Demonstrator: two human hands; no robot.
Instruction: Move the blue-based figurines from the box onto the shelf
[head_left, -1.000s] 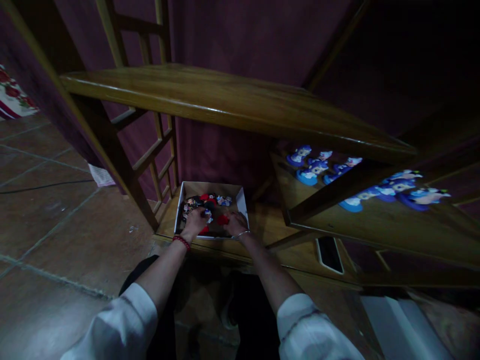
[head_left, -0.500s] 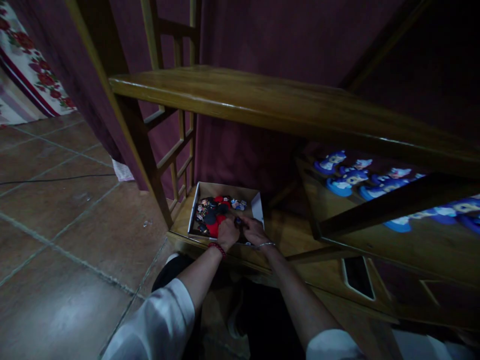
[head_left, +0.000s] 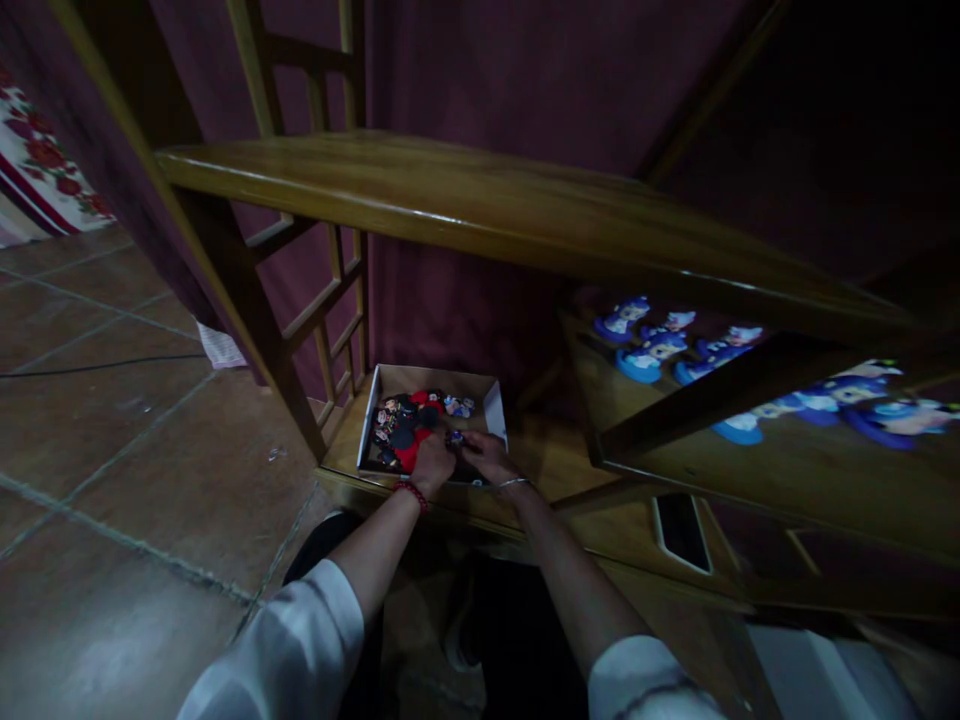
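An open cardboard box (head_left: 491, 398) with pale walls sits on the low wooden shelf. Several small figurines in black, red and white (head_left: 401, 420) lie in its left part, and a few bluish ones (head_left: 458, 405) are near its back wall. My left hand (head_left: 433, 464), with a red bracelet at the wrist, is closed over the front of the box. My right hand (head_left: 487, 455), wearing a thin silvery bracelet, pinches a small dark figurine (head_left: 455, 438) between the two hands. The left fingertips are at the same figurine.
A thick wooden shelf board (head_left: 450, 190) spans above the box. Blue and purple figurines (head_left: 651, 352) stand on a shelf to the right. A dark phone-like object with a white edge (head_left: 682, 532) lies lower right. Wooden lattice (head_left: 326, 300) and a purple curtain border the left and back.
The whole view has shifted slightly, so the shelf and box appear further left. Both hands remain together over the box, with the small figurine a little more visible between them.
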